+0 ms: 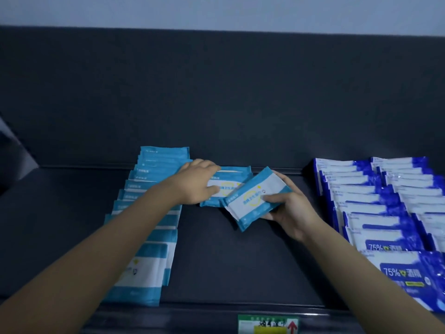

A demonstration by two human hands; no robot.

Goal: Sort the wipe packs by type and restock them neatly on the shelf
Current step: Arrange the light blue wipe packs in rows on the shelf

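Head view: a dark shelf [216, 261] is seen from above, backed by a dark panel [216, 92]. A row of light-blue packs [154, 189] is lined up along the left, overlapping front to back, and two rows of dark-blue packs [375, 203] are ranged at the right; a green label [267, 324] is fixed to the front edge.

Between the rows, one light-blue pack [228, 186] is lain flat near the back, pressed under the left hand [197, 183], whose fingers are spread over its left end. A second pack [255, 197] is gripped by the right hand [289, 203], tilted, its corner overlapping the flat pack. Both forearms are stretched forward; the left one crosses the left row.

Bare shelf is left in the middle, toward the front edge.
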